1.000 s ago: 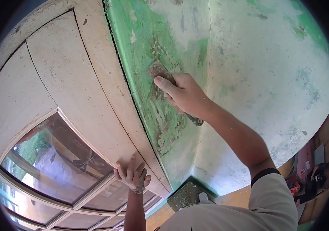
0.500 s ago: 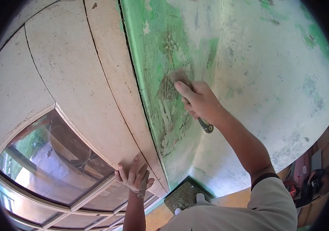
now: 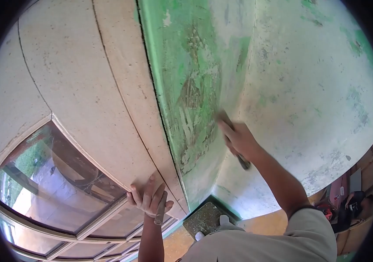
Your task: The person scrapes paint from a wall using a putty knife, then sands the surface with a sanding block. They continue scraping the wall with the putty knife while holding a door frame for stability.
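Observation:
My right hand (image 3: 239, 139) grips a scraper (image 3: 232, 139), its blade against the flaking green wall strip (image 3: 182, 78) near the inner corner; the dark handle end sticks out below my fist. The blade is blurred. A scraped brownish patch (image 3: 191, 94) shows just left of it. My left hand (image 3: 149, 196) rests flat on the cream window frame (image 3: 108, 109), with a thin rod-like tool (image 3: 160, 209) held between thumb and fingers.
Glass window panes (image 3: 51, 183) lie at lower left. A whitish wall (image 3: 309, 87) with green flecks fills the right. A speckled board (image 3: 206, 218) lies on the orange floor below. Another person (image 3: 352, 205) sits low at far right.
My right hand has swept the scraper down and to the right along the green strip, away from the scraped patch. My left hand has stayed on the frame.

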A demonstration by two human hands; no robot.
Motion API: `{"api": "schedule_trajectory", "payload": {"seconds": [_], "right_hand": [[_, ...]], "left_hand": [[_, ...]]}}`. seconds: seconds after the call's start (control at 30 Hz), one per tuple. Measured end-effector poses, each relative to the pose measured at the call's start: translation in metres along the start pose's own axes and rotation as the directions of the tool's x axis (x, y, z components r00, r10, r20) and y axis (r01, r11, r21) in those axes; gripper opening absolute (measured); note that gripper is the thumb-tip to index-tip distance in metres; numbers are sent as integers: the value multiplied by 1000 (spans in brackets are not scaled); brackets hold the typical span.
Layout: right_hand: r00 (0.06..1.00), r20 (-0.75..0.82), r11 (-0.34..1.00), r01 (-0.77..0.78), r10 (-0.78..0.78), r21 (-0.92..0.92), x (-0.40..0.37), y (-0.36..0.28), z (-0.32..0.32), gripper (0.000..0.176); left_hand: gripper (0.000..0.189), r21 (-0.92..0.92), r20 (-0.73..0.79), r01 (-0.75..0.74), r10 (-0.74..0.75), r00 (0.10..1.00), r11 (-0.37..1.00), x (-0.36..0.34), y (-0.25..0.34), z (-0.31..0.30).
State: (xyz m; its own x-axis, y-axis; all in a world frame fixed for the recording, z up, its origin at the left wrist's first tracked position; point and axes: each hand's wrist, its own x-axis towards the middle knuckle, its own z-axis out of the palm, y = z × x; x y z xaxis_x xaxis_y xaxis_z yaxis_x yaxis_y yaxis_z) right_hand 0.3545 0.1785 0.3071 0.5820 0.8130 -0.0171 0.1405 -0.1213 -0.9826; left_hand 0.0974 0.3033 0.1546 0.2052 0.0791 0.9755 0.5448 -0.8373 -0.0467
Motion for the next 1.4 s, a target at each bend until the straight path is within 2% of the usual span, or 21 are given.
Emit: {"api": "schedule_trajectory", "payload": {"seconds": [0.1,0.2,0.27,0.33,0.4,0.43,0.47,0.53,0.67,0.7,0.77,0.8,0.87,1.0,1.03,1.07,1.2,1.27,1.3,1.37,1.4], "right_hand": [[965,134,966,204,-226,157,10,-65,22,44],[917,226,939,294,-330,177,-8,-74,49,47],[895,397,978,160,-202,136,-18,-27,62,49],[857,512,969,-165,49,182,-42,27,66,49],[826,474,740,-519,305,428,-60,105,69,45],[799,489,612,-590,350,526,-70,150,66,41],[767,511,464,-641,387,611,-82,187,62,37],[708,528,375,-701,470,606,-109,226,55,24],[695,563,405,-718,447,566,-151,221,51,17],[646,614,410,-763,454,499,-157,220,51,18],[574,731,424,-804,370,417,-166,225,52,38],[573,732,422,-805,368,417,-166,227,49,38],[580,742,588,-745,336,316,-162,232,43,56],[584,740,735,-652,334,183,-144,257,27,58],[783,600,969,-242,167,47,-141,260,24,53],[867,489,966,199,-94,-167,-138,262,21,49],[922,386,972,54,40,-229,-114,234,-18,39],[920,353,954,-243,169,178,-99,216,-35,28],[919,359,954,-242,166,177,-92,210,-41,28],[986,161,848,-57,-34,527,-78,196,-52,22],[986,121,812,23,-115,584,-73,180,-59,25]], "left_hand": [[62,11,1,0,0,1000,1000,0,1,0],[60,11,-7,-4,4,1000,1000,2,1,1],[60,2,-6,-6,6,1000,1000,2,1,0],[59,14,13,15,-16,1000,1000,1,1,-1],[59,19,30,17,-17,999,1000,-1,0,-2],[58,22,46,12,-13,999,1000,0,0,-3],[58,33,45,18,-20,999,999,1,1,-3],[58,16,27,8,-8,1000,1000,6,2,-4],[57,15,5,10,-10,1000,1000,8,5,-1],[57,17,7,21,-21,1000,1000,8,5,-2],[56,8,12,34,-35,999,999,9,6,-2],[56,10,15,32,-32,999,999,9,6,-3],[57,43,58,-23,21,998,999,10,4,-6],[55,48,65,13,-16,998,999,7,5,-5],[56,58,60,8,-12,998,998,8,5,-5],[56,68,55,5,-8,998,998,8,6,-5],[56,65,92,26,-32,995,998,9,7,-11],[60,68,166,-7,-4,986,998,13,10,-16],[60,75,166,-7,-6,986,997,15,12,-19],[61,61,162,58,-67,985,996,18,18,-23],[61,67,160,56,-66,985,996,19,16,-26]]}}
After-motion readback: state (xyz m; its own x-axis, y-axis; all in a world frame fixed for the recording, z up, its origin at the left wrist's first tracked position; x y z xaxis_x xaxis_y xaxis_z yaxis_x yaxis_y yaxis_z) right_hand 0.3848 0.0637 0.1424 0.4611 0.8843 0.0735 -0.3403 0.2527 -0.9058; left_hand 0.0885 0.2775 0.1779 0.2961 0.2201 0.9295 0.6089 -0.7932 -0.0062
